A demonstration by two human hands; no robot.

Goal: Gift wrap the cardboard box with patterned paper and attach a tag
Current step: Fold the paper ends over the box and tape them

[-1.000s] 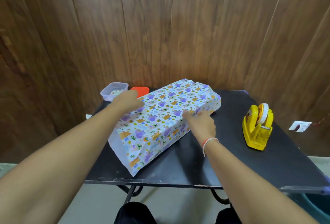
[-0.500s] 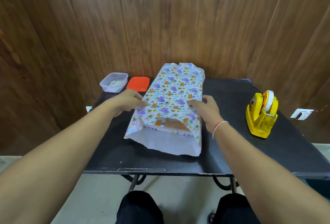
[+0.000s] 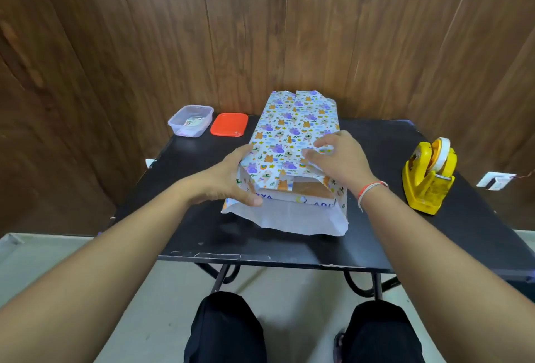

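The cardboard box [image 3: 311,190] lies lengthwise on the black table [image 3: 405,218], sleeved in patterned paper [image 3: 292,128] with a seam along its top. The near end is open: brown cardboard shows, and a white paper flap [image 3: 301,219] spreads on the table in front of it. My left hand [image 3: 225,180] grips the near left corner of the paper, thumb across the front. My right hand [image 3: 340,158] lies over the near right top edge, its bent fingers holding the paper down. No tag is visible.
A yellow tape dispenser [image 3: 428,179] stands at the table's right. At the back left sit a clear plastic tub [image 3: 191,121] with small items inside and its orange lid [image 3: 229,128]. A wooden wall rises right behind the table. My knees are under the front edge.
The wrapped box has turned from lying diagonally to pointing straight away from me. Both hands have slid towards its near open end, the right one moving up onto the top.
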